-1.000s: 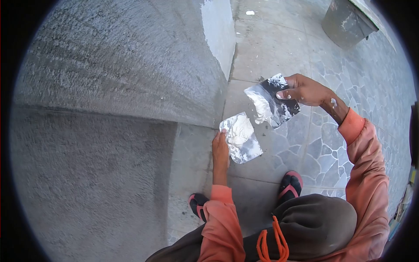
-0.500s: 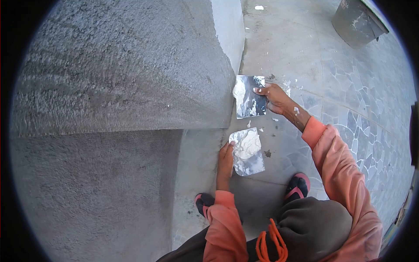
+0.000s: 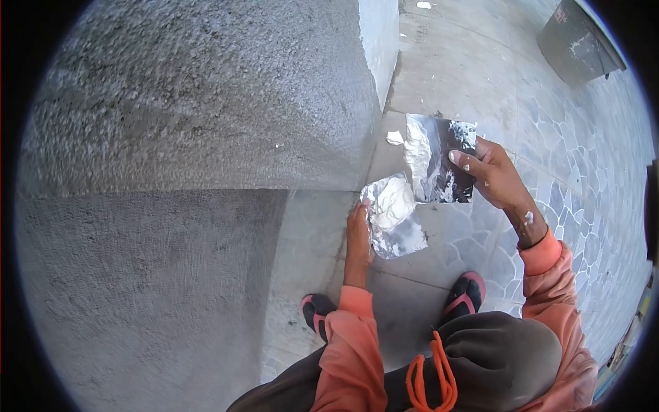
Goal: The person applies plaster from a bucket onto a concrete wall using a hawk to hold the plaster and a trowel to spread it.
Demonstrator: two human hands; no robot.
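My left hand [image 3: 357,233] grips one edge of a flat metal plate [image 3: 406,240] bearing a thick heap of white putty [image 3: 392,206]. Higher and to the right, my right hand [image 3: 501,177] pinches a rectangular metal scraper [image 3: 439,168], thumb flat on its face. Putty coats the scraper's left side, and its lower corner overlaps the top right of the plate in this view. Just left of the scraper shows a loose white blob [image 3: 395,138]. White smears dot my right thumb and wrist.
A rough grey plastered wall [image 3: 206,103] fills the left, with a smoother white strip [image 3: 379,48] at its far end. A grey bucket [image 3: 576,44] stands at the upper right on the stone-patterned floor [image 3: 566,165]. My sandalled feet [image 3: 467,295] are below the plate.
My right hand has drawn the scraper away from the wall corner, rightward and nearer to the plate. The plate has risen slightly in view. A white blob now shows beside the scraper.
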